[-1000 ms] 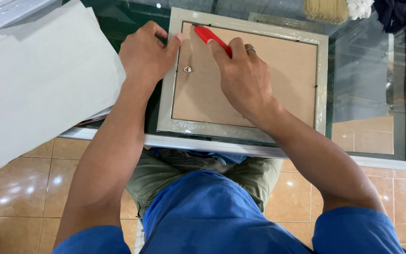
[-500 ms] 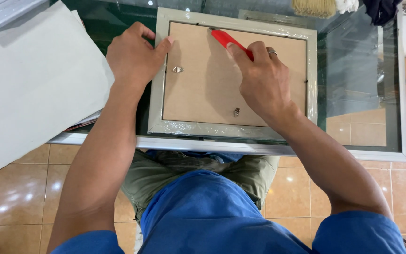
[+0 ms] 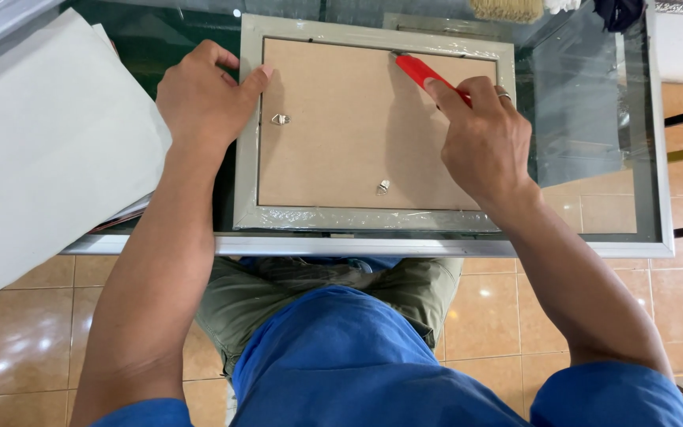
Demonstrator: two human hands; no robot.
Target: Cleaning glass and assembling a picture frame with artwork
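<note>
A grey rectangular picture frame lies face down on glass, its brown backing board showing 2 metal hangers. A red utility knife is tilted, its tip at the frame's upper inner edge.

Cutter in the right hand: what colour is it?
Red; the cutter shows best in the head view, the only one.

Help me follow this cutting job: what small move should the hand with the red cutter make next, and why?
Probably draw the red cutter along the top edge of the frame. The right hand has its tip at the seam between backing board and frame, and the left hand steadies the left side.
</note>
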